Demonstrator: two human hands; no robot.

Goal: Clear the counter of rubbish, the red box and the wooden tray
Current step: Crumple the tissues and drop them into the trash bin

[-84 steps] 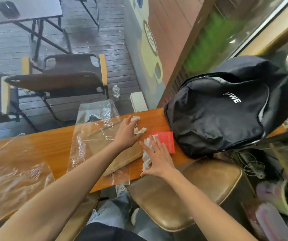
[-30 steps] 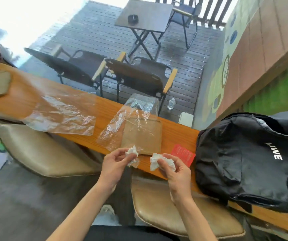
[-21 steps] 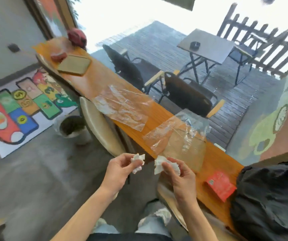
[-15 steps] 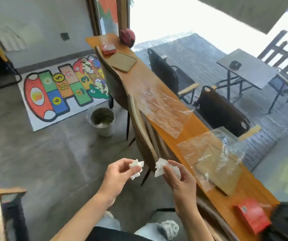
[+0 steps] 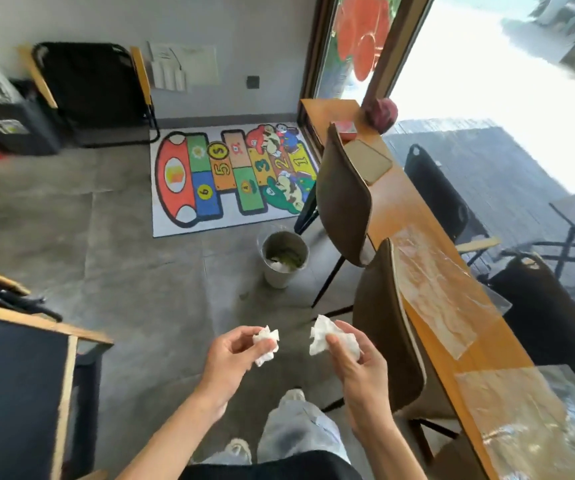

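The hands are both raised in front of the body, over the floor and clear of the table, each closed round a piece of rubbish. The left hand (image 5: 236, 351) pinches a small crumpled white tissue wad (image 5: 266, 342) between thumb and fingertips, held loosely away from the palm, probably so it can be dropped at once. The right hand (image 5: 353, 358) grips a larger crumpled tissue (image 5: 327, 337), thumb pressed across it, likely because the bigger piece would otherwise unfold or slip.

Beyond the hands, on the floor ahead, stands a metal bin (image 5: 284, 259) with waste already in it; the tissues seem to be carried this way for tipping into it, and the bin lies well apart from the hands.

To the right, two brown chairs (image 5: 345, 202) are pushed against the long wooden table (image 5: 397, 209). On the table's far end sit a red box (image 5: 345, 126) and, just beside it towards the person, a wooden tray (image 5: 369, 162). Nearer along the table lie clear plastic sheets (image 5: 442, 289), flat on the surface, and another wrinkled clear plastic sheet (image 5: 521, 414) at the near end. By this judgement the tissues go first because they are small and loose; the plastic, box and tray are not yet removed.
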